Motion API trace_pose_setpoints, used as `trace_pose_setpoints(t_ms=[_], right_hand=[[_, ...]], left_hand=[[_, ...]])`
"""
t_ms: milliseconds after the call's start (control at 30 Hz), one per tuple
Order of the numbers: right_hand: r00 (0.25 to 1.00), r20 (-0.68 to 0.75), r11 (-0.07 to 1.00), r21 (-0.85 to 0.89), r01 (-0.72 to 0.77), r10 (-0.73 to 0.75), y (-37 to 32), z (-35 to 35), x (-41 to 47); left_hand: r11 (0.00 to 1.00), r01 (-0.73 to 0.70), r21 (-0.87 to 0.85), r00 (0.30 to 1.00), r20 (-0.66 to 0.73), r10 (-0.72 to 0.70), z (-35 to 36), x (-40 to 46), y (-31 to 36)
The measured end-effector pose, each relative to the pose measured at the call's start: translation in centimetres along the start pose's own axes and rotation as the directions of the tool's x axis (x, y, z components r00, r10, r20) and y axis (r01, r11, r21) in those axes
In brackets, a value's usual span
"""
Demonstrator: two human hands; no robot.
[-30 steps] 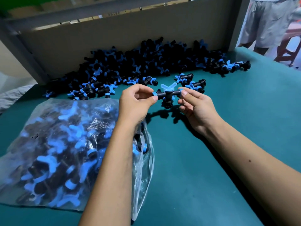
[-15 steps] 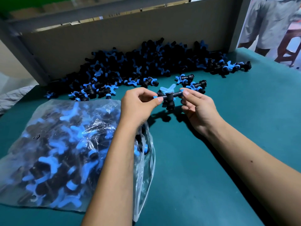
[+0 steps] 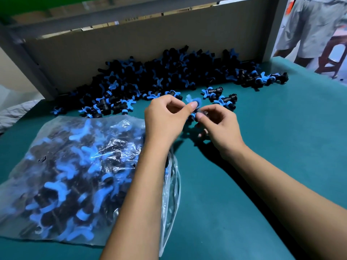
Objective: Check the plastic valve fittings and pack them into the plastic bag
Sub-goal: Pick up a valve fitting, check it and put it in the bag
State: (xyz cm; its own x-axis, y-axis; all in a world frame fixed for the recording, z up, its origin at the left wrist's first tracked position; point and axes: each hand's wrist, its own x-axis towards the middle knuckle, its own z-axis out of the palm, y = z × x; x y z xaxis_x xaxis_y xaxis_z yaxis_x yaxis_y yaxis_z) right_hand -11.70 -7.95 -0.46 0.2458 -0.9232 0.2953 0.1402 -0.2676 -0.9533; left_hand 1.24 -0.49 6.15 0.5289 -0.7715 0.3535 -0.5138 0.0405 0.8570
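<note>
From the head camera, you are looking down at a teal worktop with both of your bare forearms reaching forward across it.

Your left hand and your right hand meet above the middle of the worktop, and between them you hold one valve fitting, black with a blue winged handle. Your left thumb and curled fingers pinch it from the left; your right fingertips pinch it from the right. The fitting is blurred and mostly hidden by your fingers, so its exact pose cannot be told. It is lifted off the worktop, and its shadow falls just below your hands.

On the near left lies a clear plastic bag, flat on the worktop and already holding many black and blue fittings. Its open mouth faces right, and your left forearm passes over that edge.

Along the far side, a long pile of loose fittings is heaped against a tall grey-brown board that stands upright at the back of the worktop. A few fittings lie apart from the pile, just beyond your hands, among them a pair to the far right of your fingers.

At the far right corner, past the worktop's edge, stands a person in grey shorts, beside a dark red stool.
</note>
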Motion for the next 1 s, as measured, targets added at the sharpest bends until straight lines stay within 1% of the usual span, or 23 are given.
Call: trace_pose_setpoints(t_ms=[33,67,100,133,167,200,267,300,333,400,467,500,567,600,633,700,767,833,867,900,1000], right_hand=[[0.996,0.022,0.986,0.143,-0.091,0.089,-0.2,-0.1,0.1],[0.985,0.058,0.952,0.253,-0.171,0.162,-0.4,-0.3,0.3],[0.971,0.094,0.912,0.333,-0.24,0.221,-0.6,-0.7,0.5],[0.954,0.128,0.867,0.398,-0.301,0.272,-0.7,-1.1,0.7],[0.936,0.156,0.816,0.458,-0.352,0.316,-0.8,-1.4,0.9],[0.92,0.172,0.767,0.51,-0.389,0.352,-0.9,-1.5,1.0],[0.905,0.179,0.717,0.558,-0.417,0.386,-0.8,-1.6,1.2],[0.905,0.186,0.724,0.549,-0.418,0.382,-0.8,-1.6,1.2],[0.911,0.198,0.745,0.527,-0.41,0.361,-0.8,-1.6,1.1],[0.933,0.245,0.815,0.46,-0.351,0.263,-0.8,-1.5,0.8],[0.941,0.309,0.893,0.374,-0.251,0.135,-1.0,-1.3,0.2],[0.936,0.344,0.934,0.304,-0.186,0.075,-1.1,-1.0,0.0],[0.917,0.399,0.991,0.13,-0.037,-0.019,-1.5,0.2,-0.7],[0.907,0.418,0.998,0.057,0.036,-0.057,-1.8,0.9,-1.0],[0.897,0.434,0.996,0.002,0.088,-0.08,-2.0,1.7,-1.2],[0.877,0.467,0.988,-0.037,0.148,-0.114,-2.5,3.2,-1.9],[0.852,0.485,0.959,-0.087,0.268,-0.194,-2.9,4.8,-2.8],[0.813,0.503,0.909,-0.116,0.4,-0.293,-3.2,6.4,-3.9],[0.808,0.496,0.892,-0.131,0.433,-0.319,-3.5,7.2,-4.4],[0.817,0.481,0.888,-0.15,0.434,-0.318,-3.8,7.8,-4.8],[0.866,0.435,0.912,-0.199,0.359,-0.245,-4.2,8.4,-5.0]], left_hand=[[0.993,-0.057,0.103,0.998,-0.028,0.06,-0.2,0.1,0.1],[0.961,-0.105,0.255,0.991,-0.051,0.122,-0.5,0.2,0.1],[0.897,-0.127,0.424,0.985,-0.055,0.165,-0.8,0.4,0.1],[0.818,-0.119,0.563,0.985,-0.036,0.169,-1.3,0.5,0.0],[0.757,-0.092,0.647,0.992,-0.011,0.129,-1.7,0.5,0.0],[0.733,-0.056,0.678,0.997,0.004,0.073,-2.1,0.4,0.0],[0.752,-0.007,0.659,1.0,0.004,0.006,-2.7,0.4,0.1],[0.774,-0.007,0.633,1.0,0.009,0.002,-3.2,0.5,0.1],[0.807,-0.016,0.59,1.0,0.023,0.003,-3.6,0.6,0.1],[0.895,-0.028,0.446,0.999,0.038,0.012,-4.7,1.3,-0.3],[0.971,-0.049,0.236,0.999,0.024,0.044,-5.4,1.6,-0.3],[0.99,-0.066,0.128,0.998,0.01,0.066,-5.6,1.6,-0.1],[0.995,-0.078,-0.067,0.997,-0.027,0.076,-5.6,1.4,0.5],[0.987,-0.081,-0.139,0.996,-0.042,0.075,-5.4,1.4,0.8],[0.977,-0.087,-0.196,0.996,-0.051,0.078,-5.2,1.4,1.2],[0.955,-0.107,-0.278,0.994,-0.05,0.097,-4.7,1.4,1.8],[0.944,-0.151,-0.294,0.989,-0.04,0.145,-4.1,1.3,2.2],[0.952,-0.193,-0.238,0.981,-0.022,0.193,-3.5,1.2,2.3],[0.957,-0.209,-0.203,0.977,-0.003,0.213,-3.3,1.1,2.3],[0.96,-0.225,-0.167,0.973,0.017,0.231,-3.1,1.1,2.3],[0.967,-0.241,-0.087,0.969,0.035,0.245,-2.7,0.8,1.9]])
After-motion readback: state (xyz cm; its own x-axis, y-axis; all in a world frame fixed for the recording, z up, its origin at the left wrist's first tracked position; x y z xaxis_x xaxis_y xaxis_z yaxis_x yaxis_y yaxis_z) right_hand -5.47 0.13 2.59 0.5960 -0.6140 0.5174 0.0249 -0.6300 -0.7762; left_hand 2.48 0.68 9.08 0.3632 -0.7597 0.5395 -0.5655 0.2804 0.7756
